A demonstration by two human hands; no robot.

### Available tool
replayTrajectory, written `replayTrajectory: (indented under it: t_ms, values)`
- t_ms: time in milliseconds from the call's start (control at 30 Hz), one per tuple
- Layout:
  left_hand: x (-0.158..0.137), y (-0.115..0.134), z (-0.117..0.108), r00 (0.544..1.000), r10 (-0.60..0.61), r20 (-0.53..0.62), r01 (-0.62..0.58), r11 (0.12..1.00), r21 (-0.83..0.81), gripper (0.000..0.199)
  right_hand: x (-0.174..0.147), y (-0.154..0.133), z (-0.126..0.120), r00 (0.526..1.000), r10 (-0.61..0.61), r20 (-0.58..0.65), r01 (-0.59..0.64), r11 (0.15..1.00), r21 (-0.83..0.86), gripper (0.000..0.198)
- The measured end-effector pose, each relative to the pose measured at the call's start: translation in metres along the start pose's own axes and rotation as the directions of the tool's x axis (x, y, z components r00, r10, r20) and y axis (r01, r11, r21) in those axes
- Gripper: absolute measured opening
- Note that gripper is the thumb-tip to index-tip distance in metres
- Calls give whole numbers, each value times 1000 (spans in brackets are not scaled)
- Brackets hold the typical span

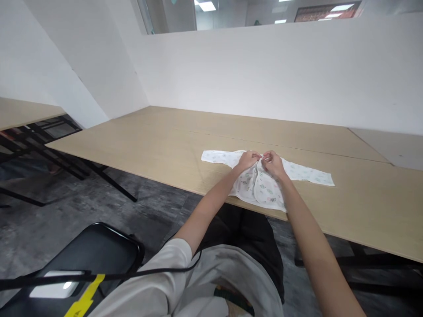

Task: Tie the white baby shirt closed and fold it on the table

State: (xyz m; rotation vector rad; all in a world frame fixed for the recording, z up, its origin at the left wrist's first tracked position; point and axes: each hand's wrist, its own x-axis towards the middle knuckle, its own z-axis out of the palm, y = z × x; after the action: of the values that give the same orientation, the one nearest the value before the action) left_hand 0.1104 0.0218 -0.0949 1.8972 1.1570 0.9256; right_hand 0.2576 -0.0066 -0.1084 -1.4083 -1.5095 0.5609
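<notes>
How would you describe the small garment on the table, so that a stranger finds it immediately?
Start from the long wooden table in front of the white wall. Near its front edge lies a small white garment, sleeves spread to both sides, with the left hand and right hand pinching it at the neck. It is the only cloth there, white with small coloured prints.

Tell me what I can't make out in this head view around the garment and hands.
- Neckline of the garment: covered by the left hand and right hand.
- What the fingertips pinch: too small to tell; a snap or plain cloth, unclear.
- Garment's hem: it hangs over the table edge, its underside hidden.
- Print on the cloth: too small to read.
- Chair: cut off by the bottom edge.
</notes>
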Motion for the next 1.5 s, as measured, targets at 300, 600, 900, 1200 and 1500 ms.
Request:
replayTrajectory:
  t_ms: [300, 600, 900, 1200, 1500]
  values:
    - [-2, 0, 2, 1000, 14, -22, -12, 998, 58, 19, 1, 1, 3, 1000, -4, 2, 4, 1000, -14, 22]
    - [2, -6, 2, 1000, 30, -3, -30, 997, 70, 17, -1, -2, 6, 999, 23, -22, -23, 999, -22, 21]
    - [-2, -2, -1, 999, 48, 26, -51, 986, 159, 19, 4, 4, 12, 982, 175, -71, -172, 984, 53, 26]
    - [-8, 0, -7, 998, 47, 35, -58, 886, 460, 27, -2, -8, 1, 989, 113, -96, -130, 972, -194, 5]
    - [-22, 4, -14, 986, 70, 149, -129, 892, 434, 30, -21, -40, -16, 953, 137, 271, -28, 928, -371, 46]
